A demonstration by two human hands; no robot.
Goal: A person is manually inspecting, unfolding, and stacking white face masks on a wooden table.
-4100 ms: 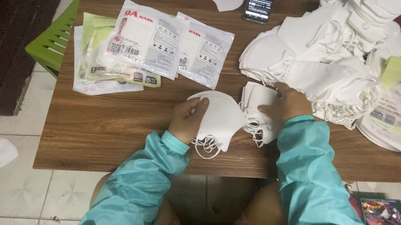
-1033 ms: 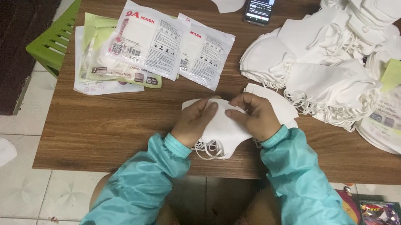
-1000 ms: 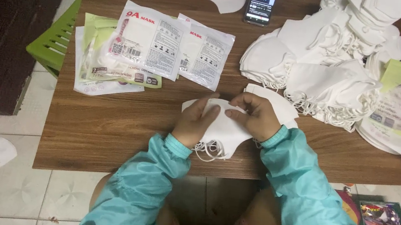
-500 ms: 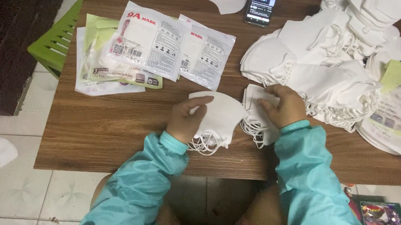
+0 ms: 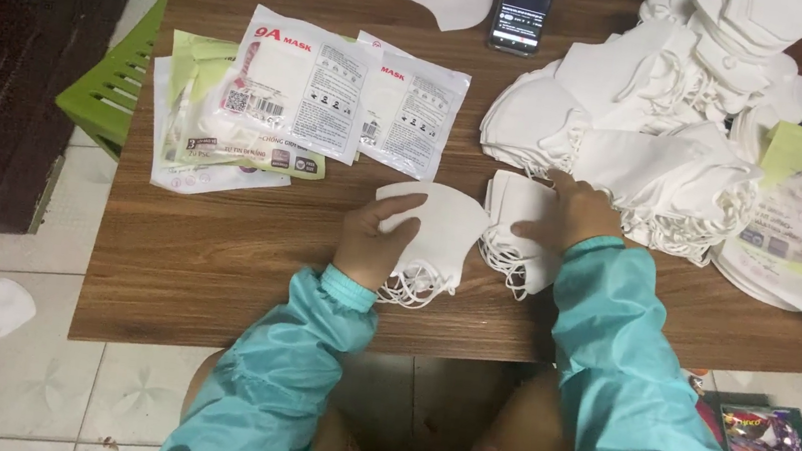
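A small stack of white face masks (image 5: 435, 234) is kept pinned near the front edge of the wooden table (image 5: 215, 265) by the left hand (image 5: 374, 243), fingers curled over the stack's edge. Just beside it, a second folded bunch (image 5: 516, 229) is pressed flat under the right hand (image 5: 574, 210), fingers spread a bit. Further back, printed mask packets (image 5: 320, 95) and a big loose mask heap (image 5: 653, 133) are laid out, with a phone (image 5: 524, 8) at the far edge.
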